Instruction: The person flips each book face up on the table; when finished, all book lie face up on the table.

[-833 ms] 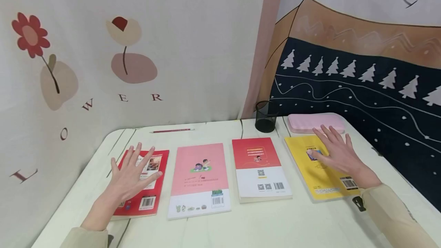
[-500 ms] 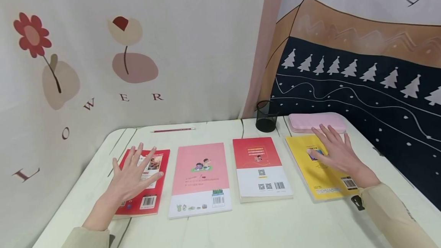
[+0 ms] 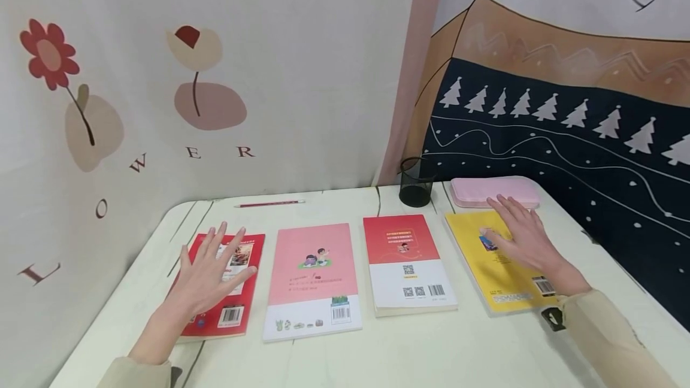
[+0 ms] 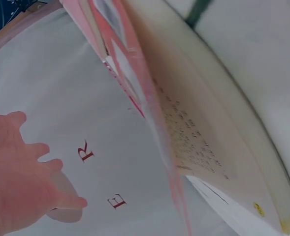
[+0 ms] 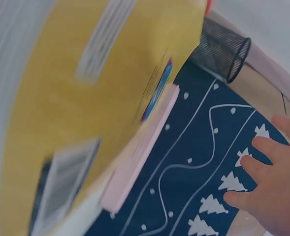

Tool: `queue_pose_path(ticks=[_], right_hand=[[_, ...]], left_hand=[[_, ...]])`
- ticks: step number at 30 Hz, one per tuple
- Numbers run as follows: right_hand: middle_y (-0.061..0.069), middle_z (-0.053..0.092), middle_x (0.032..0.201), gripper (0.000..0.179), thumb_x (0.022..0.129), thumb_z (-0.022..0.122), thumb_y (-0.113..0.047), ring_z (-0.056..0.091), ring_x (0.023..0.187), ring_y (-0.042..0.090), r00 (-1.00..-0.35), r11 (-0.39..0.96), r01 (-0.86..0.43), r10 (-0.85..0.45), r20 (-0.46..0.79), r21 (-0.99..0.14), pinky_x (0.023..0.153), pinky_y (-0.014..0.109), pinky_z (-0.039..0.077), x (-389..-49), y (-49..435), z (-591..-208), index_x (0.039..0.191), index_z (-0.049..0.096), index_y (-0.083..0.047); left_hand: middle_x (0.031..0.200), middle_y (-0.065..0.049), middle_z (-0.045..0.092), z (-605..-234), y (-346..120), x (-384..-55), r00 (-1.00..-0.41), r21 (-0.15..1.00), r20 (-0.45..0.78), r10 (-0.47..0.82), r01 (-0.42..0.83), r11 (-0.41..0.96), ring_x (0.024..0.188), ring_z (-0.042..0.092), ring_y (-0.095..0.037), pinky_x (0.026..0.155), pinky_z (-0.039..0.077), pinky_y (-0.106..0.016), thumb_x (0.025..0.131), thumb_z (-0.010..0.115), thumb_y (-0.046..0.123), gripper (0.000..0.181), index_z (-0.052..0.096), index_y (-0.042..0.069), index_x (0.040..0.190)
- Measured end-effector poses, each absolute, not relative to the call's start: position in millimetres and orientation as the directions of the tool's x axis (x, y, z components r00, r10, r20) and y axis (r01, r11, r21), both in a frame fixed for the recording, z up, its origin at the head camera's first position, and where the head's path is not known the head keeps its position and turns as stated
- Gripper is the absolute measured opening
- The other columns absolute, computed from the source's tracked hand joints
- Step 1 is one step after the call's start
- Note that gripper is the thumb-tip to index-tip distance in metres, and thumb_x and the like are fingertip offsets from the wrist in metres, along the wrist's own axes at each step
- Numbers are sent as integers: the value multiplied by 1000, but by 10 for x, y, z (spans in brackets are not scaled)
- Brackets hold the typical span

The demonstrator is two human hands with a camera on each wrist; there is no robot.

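Observation:
My left hand [image 3: 202, 280] is held with fingers spread over a red book [image 3: 237, 301] at the left of the table, covering part of its back cover. In the left wrist view the same hand [image 4: 21, 172] shows at the left, apart from the book pages beside it. Over a yellow book [image 3: 512, 298] on the right, my right hand [image 3: 525, 241] is stretched out, its shadow falling on the cover. The right wrist view has that hand [image 5: 273, 172] at the right edge, clear of the yellow book [image 5: 85, 98]. Neither hand grips anything.
Between the hands lie a pink-and-white book [image 3: 312, 274] and a red-and-white book [image 3: 406, 262]. Along the back are a pencil [image 3: 269, 203], a black mesh pen holder [image 3: 416, 187] and a pink pencil case [image 3: 493, 191]. Printed curtains hang behind the table.
My right hand has tilted a little and its fingers have come closer together. The left hand has shifted only slightly; the books lie as before.

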State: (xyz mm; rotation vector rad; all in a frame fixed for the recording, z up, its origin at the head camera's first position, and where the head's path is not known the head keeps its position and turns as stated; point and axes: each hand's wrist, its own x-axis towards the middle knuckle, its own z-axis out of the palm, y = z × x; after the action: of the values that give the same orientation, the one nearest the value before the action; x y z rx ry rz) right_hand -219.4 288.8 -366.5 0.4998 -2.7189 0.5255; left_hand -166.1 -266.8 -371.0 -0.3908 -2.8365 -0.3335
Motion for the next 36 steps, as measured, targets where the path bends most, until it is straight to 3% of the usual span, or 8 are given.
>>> queue_pose_path(ticks=[3, 7, 12, 15, 20, 28, 35, 36], right_hand=[[23, 25, 136, 57, 91, 47, -33, 20, 123, 40, -876, 801, -418, -229, 426, -428, 96, 59, 12, -2234, 2863, -3718, 137, 27, -5], [15, 33, 134, 49, 92, 46, -30, 28, 120, 34, -880, 695, -410, -131, 456, -590, 94, 56, 22, -2447, 2939, -4009, 136, 33, -13], [-3, 44, 126, 41, 91, 43, -41, 39, 114, 17, -915, 640, -301, 15, 403, -707, 89, 44, 36, -2710, 2965, -4395, 130, 40, -27], [-8, 47, 120, 41, 89, 42, -47, 44, 107, 12, -935, 581, -252, 59, 349, -774, 84, 36, 43, -2706, 2860, -4432, 125, 44, -29], [-3, 49, 117, 42, 88, 46, -45, 48, 102, 15, -960, 409, -241, 30, 277, -880, 77, 22, 46, -2670, 2652, -4366, 123, 45, -22], [-1, 50, 117, 48, 83, 52, -48, 52, 100, 16, -982, 348, -188, -45, 184, -919, 77, 29, 47, -2772, 2283, -4218, 123, 46, -22], [10, 44, 124, 45, 89, 50, -33, 45, 108, 25, -980, 315, -124, -189, 66, -941, 86, 42, 41, -2621, 1856, -3723, 127, 43, -12], [6, 46, 123, 45, 87, 51, -38, 46, 107, 23, -981, 328, -106, -188, 45, -939, 86, 44, 41, -2653, 1816, -3719, 126, 44, -15]], left_hand=[[139, -22, 15, -3669, -2661, -1626, -937, 255, 272, 221, 291, 922, 123, 16, -42, 89, 7, -68, 75, 66, 36, 83, 20, 14, 141], [137, -22, 23, -3628, -2680, -1543, -961, 383, 211, 179, 250, 889, 120, 22, -42, 83, 32, -62, 77, 67, 32, 76, 28, 7, 137], [133, -23, 28, -3607, -2745, -1412, -986, 531, 122, 114, 162, 832, 117, 25, -43, 71, 45, -53, 78, 66, 32, 71, 31, 3, 134], [129, -25, 29, -3615, -2822, -1332, -994, 569, 78, 75, 106, 815, 113, 28, -44, 68, 48, -50, 79, 65, 33, 72, 30, 1, 134], [125, -27, 29, -3649, -3011, -1248, -1000, 584, 9, 15, 17, 812, 107, 30, -44, 63, 50, -44, 80, 63, 34, 74, 27, -1, 133], [121, -30, 29, -3681, -3270, -1203, -998, 540, -38, -45, -59, 839, 101, 35, -45, 65, 50, -45, 82, 58, 40, 75, 26, -6, 131], [118, -31, 29, -3715, -3387, -1180, -990, 531, -103, -100, -140, 836, 99, 38, -46, 63, 51, -41, 82, 56, 44, 78, 25, -9, 130], [118, -32, 30, -3715, -3398, -1182, -988, 529, -112, -102, -146, 836, 99, 39, -46, 62, 51, -41, 82, 56, 45, 78, 25, -9, 130]])
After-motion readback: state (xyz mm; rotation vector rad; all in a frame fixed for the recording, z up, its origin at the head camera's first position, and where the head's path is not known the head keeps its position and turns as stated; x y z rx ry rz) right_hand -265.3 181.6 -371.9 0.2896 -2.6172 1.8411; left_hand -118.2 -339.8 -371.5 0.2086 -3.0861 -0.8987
